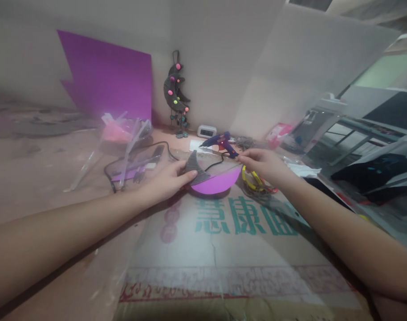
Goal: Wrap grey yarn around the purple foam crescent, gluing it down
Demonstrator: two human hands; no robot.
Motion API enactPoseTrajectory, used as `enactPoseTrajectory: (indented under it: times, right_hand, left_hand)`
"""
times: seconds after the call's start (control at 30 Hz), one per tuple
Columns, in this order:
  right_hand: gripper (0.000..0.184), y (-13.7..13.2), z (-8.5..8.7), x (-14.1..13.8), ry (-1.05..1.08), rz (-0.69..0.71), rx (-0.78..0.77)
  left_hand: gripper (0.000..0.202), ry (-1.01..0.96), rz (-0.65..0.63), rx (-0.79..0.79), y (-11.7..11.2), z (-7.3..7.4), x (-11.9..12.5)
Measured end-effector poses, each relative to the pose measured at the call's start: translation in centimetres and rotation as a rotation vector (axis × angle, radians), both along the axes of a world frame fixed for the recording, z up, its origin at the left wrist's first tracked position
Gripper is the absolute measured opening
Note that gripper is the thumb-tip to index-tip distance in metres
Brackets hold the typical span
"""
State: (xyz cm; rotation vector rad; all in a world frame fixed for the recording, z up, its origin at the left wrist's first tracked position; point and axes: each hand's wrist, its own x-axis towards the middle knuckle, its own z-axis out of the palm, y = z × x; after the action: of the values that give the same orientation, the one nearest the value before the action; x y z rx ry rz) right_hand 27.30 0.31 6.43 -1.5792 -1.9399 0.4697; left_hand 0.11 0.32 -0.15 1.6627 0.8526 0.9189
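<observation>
My left hand (172, 180) grips a purple card crescent (217, 182) by its left end, thumb on top. Grey yarn (198, 171) is wrapped around that end of the crescent, while the right part shows bare purple. Off to the right, my right hand (262, 164) has thumb and fingers pinched together, with a thin strand running from the wrapped part towards them. Just behind the fingertips a blue glue gun (218, 141) rests with its nozzle pointing left. Below the right hand lies a bundle of yarn with yellow-handled scissors (252, 179).
Cardboard with green lettering (223, 249) covers the near work surface. A finished-looking grey crescent hanging with pompoms (177, 89) is on the wall. Behind stand a small white clock (206, 131) and purple card sheets (113, 80). Clear plastic bags (123, 133) and a black cable (106, 171) lie left.
</observation>
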Motion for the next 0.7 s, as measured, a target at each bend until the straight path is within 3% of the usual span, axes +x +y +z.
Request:
enactPoseTrajectory:
  times: [0.13,0.33,0.57,0.7]
  right_hand:
    - [0.02,-0.3,0.0,-0.3,-0.029,0.083,-0.049]
    - [0.016,-0.7,0.2,-1.1,-0.06,0.027,-0.004]
    - [0.022,-0.2,-1.9,-1.0,0.051,-0.016,0.092]
    - [0.019,-0.5,-3.1,-1.4,0.034,0.065,0.101]
  left_hand:
    - [0.035,0.022,-0.006,-0.002,0.1,-0.3,-0.1]
    - [0.032,0.076,0.019,0.048,0.3,-0.1,-0.1]
    - [0.025,0.099,-0.033,0.055,0.1,0.3,-0.2]
    - [0.026,0.123,-0.067,0.087,-0.2,0.6,-0.1]
